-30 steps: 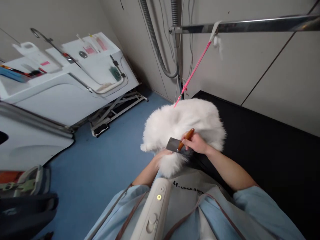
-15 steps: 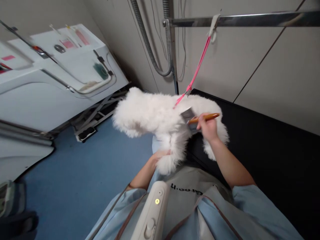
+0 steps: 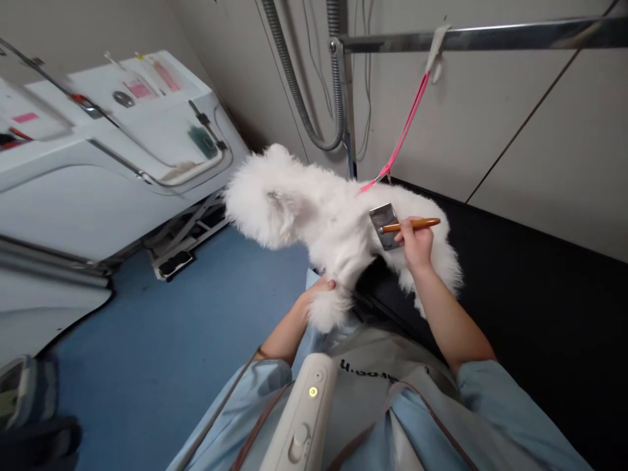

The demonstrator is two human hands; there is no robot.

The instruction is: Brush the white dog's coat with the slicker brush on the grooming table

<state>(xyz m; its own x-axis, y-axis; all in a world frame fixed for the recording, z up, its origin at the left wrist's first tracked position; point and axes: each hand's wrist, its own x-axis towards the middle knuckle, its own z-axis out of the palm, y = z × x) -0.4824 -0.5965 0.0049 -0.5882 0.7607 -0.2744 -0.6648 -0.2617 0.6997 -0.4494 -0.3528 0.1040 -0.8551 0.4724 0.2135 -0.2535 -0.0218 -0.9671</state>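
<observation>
Dog: white and fluffy, its body over the left part of the black table point(image 3: 534, 294), its head stretching out to the left over the blue floor point(image 3: 186, 320); the dog point(image 3: 338, 203) hides the table's left end.
Left hand: closed around the dog's raised foreleg point(image 3: 346, 278), thumb showing; the hand point(image 3: 318, 291) is just in front of the person's apron point(image 3: 377, 366).
Right hand: the fingers pinch the brush's wooden handle; the hand point(image 3: 416, 247) hangs by the dog's flank, and the brush point(image 3: 391, 228) has its metal plate back facing up, against or just over the coat; its pins are hidden.
Table edges: the far one runs along the pale wall point(image 3: 544, 124); the near one passes close to the apron.
Room to move: the table top stretches away right of the dog; leftward, floor lies between the dog and the white tub point(image 3: 161, 190).
Overhead limit: a pink leash point(image 3: 412, 118) slants from the metal bar point(image 3: 490, 38) down to the dog's back.
Change, brush: a second ago its plate was over the left hand; now it is farther right and higher, at the flank.
Change, dog: half a second ago the head sat lower; now it is raised and an ear area shows.
</observation>
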